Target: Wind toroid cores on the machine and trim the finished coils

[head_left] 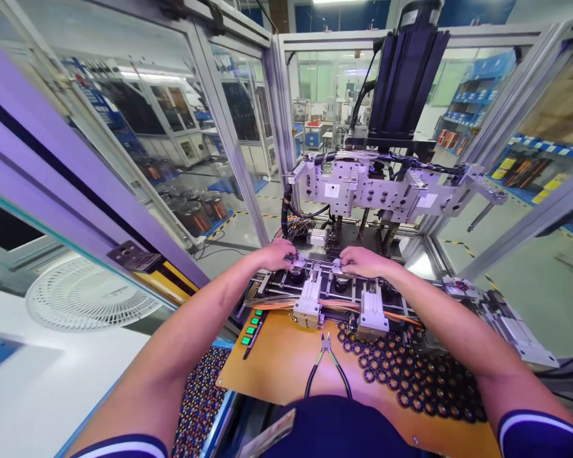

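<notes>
Both my hands reach into a machine with metal rails and blocks. My left hand (281, 255) is at a dark round part (297, 275) on the left station, its fingers bent together over it; what they hold is too small to make out. To the right, my right hand (359, 261) has its fingertips pressed together at the top of a second dark round part (341, 284). Whatever lies between those fingertips is hidden. Two metal blocks, a left one (308, 305) and a right one (373, 315), stand on the near side of the rails.
On the orange board (281, 375) lie pliers (326, 346) with open handles and many black rings (410, 375). A metal crossbar (382, 191) hangs above the rails. A white fan (93, 289) is at the left, beside a tray of small parts (203, 401).
</notes>
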{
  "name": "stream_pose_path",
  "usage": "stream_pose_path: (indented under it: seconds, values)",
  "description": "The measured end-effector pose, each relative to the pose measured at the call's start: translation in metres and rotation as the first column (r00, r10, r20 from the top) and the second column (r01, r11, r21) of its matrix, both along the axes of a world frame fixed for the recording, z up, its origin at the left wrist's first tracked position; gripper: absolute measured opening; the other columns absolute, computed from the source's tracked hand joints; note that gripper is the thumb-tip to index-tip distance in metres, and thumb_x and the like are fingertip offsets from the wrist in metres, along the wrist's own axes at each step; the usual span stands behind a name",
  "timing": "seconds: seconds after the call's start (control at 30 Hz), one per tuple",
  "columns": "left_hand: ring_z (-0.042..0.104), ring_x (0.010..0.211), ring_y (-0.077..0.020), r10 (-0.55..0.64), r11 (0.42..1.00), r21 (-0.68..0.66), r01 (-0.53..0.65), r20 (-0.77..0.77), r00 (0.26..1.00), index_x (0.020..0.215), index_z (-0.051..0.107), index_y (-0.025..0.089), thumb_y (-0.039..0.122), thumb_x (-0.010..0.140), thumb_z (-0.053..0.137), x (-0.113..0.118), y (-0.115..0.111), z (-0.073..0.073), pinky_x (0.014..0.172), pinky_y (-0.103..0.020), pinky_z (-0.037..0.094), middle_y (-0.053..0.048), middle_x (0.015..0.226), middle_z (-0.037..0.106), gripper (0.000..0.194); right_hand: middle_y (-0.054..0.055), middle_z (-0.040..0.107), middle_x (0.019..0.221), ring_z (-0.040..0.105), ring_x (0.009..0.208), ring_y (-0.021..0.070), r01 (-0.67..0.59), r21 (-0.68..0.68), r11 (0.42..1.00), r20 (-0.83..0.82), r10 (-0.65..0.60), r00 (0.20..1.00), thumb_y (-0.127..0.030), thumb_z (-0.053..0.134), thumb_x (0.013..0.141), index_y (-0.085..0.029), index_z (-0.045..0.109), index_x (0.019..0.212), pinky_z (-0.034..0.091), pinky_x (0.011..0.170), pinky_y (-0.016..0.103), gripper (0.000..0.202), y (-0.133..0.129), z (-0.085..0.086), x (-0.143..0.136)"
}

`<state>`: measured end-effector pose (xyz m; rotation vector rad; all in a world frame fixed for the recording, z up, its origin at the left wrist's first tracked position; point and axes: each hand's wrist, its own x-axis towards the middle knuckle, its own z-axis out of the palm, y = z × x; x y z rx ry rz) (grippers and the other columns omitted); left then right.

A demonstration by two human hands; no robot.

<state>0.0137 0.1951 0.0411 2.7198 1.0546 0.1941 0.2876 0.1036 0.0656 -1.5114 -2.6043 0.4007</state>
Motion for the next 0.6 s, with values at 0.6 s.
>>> stream_pose_path:
  seconds: [0.6]
  values:
    - [0.071, 0.087, -0.0229, 0.246, 0.969, -0.093, -0.229, 0.305, 0.92, 0.085, 0.072, 0.018, 0.019, 0.09, 0.052, -0.055, -0.216, -0.153, 0.081, -0.038, 0.059, -0.011, 0.093, 0.074, 0.021, 0.012, 0.067, 0.096, 0.063, 0.091, 0.0228, -0.086, 0.2, 0.976, -0.231, 0.132, 0.964, -0.007, 0.057, 0.091, -0.013, 0.068, 0.092, 0.052, 0.082, 0.036, 0.012, -0.148, -0.169, -0.135]
